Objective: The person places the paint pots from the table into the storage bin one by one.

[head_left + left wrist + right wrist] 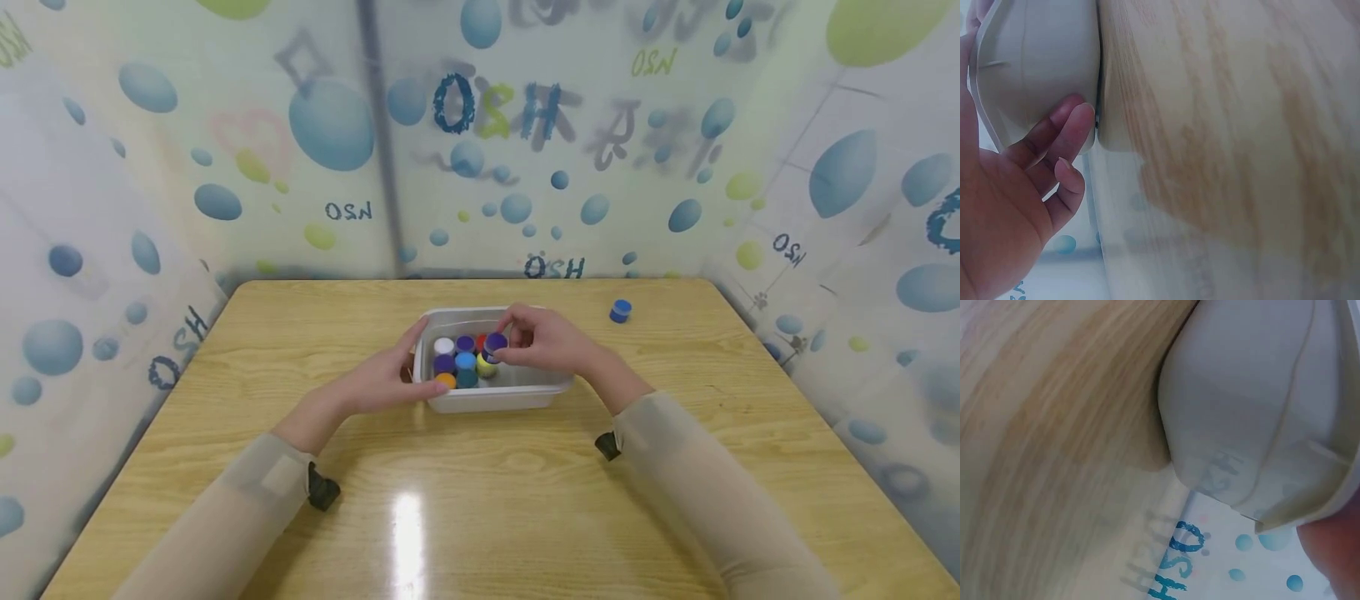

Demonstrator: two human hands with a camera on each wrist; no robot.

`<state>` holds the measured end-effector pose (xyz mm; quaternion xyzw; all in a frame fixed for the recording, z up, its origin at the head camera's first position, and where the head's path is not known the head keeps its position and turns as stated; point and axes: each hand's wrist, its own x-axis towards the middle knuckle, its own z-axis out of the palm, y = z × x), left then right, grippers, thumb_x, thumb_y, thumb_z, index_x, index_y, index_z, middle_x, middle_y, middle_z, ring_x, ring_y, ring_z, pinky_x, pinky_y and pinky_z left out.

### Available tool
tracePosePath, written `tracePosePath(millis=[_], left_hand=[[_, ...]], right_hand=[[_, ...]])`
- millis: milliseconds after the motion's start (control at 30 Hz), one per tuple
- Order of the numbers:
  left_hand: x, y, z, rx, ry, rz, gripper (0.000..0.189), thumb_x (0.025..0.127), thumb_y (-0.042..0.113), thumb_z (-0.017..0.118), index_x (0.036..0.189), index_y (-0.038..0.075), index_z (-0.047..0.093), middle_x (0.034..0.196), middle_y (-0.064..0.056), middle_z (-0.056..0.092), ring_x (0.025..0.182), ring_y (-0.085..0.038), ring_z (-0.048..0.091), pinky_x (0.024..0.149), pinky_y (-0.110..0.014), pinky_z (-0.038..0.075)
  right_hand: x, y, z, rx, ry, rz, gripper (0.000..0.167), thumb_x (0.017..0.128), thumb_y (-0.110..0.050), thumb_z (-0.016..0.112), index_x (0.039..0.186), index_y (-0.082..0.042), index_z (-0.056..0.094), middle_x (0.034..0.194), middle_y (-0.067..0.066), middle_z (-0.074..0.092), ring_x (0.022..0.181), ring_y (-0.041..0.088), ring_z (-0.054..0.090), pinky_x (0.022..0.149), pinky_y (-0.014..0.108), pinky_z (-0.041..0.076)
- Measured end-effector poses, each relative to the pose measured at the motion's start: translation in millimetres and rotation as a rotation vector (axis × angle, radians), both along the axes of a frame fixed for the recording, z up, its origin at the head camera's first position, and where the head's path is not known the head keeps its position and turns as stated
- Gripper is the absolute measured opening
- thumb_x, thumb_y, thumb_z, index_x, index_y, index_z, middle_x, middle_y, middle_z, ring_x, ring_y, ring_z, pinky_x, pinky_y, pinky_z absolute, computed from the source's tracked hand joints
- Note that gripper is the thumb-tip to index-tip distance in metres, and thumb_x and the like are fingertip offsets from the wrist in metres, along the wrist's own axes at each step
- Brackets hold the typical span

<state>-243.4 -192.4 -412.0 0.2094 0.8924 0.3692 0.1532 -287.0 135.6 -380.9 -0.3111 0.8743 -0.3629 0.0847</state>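
Note:
A white plastic tub (491, 402) stands on the table with several small paint pots inside, among them a white one (444, 346), a light blue one (466, 362), a yellow one (486, 367) and an orange one (446, 381). My left hand (382, 379) grips the tub's left end, thumb along the near rim; in the left wrist view, fingers (1072, 134) press its outer wall. Between thumb and fingers, my right hand (551, 340) pinches a purple-lidded paint pot (495, 343) above the others. The right wrist view shows mostly the tub's outside (1229, 394), and the held pot is hidden there.
A single blue paint pot (620, 311) stands apart on the wooden table (495, 500), near its back right. Patterned sheets with blue and green drops (330, 125) hang behind the table and at both sides.

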Motion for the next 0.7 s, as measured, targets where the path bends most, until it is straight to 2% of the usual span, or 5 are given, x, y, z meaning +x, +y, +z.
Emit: tracePosePath(millis=[200, 433, 700], left_hand=[[-0.5, 0.5, 0.8, 0.009, -0.001, -0.001, 0.122, 0.097, 0.065, 0.076, 0.178, 0.029, -0.007, 0.133, -0.013, 0.071, 0.109, -0.022, 0.068, 0.097, -0.04, 0.055], [-0.9, 2.2, -0.5, 0.021, 0.002, -0.005, 0.122, 0.097, 0.065, 0.076, 0.178, 0.029, -0.007, 0.134, -0.013, 0.07, 0.109, -0.022, 0.067, 0.096, -0.039, 0.055], [-1.6, 0.9, -1.4, 0.001, 0.013, 0.0, 0.121, 0.097, 0.065, 0.076, 0.178, 0.029, -0.006, 0.133, -0.014, 0.067, 0.108, -0.023, 0.064, 0.094, -0.039, 0.054]], right_hand=[[-1.6, -3.4, -6.6, -0.026, -0.069, 0.028, 0.026, 0.097, -0.024, 0.085, 0.117, -0.016, 0.072, 0.088, 0.002, 0.069, 0.08, 0.021, 0.061, 0.077, 0.034, 0.053], [4.7, -4.4, -6.6, 0.114, -0.084, 0.003, 0.027, 0.096, -0.036, 0.085, 0.116, -0.025, 0.072, 0.088, -0.002, 0.072, 0.08, 0.02, 0.064, 0.077, 0.035, 0.054], [5.1, -7.8, -5.5, 0.188, -0.086, -0.017, 0.028, 0.096, -0.038, 0.084, 0.118, -0.027, 0.072, 0.091, -0.004, 0.074, 0.084, 0.019, 0.066, 0.08, 0.036, 0.055]])
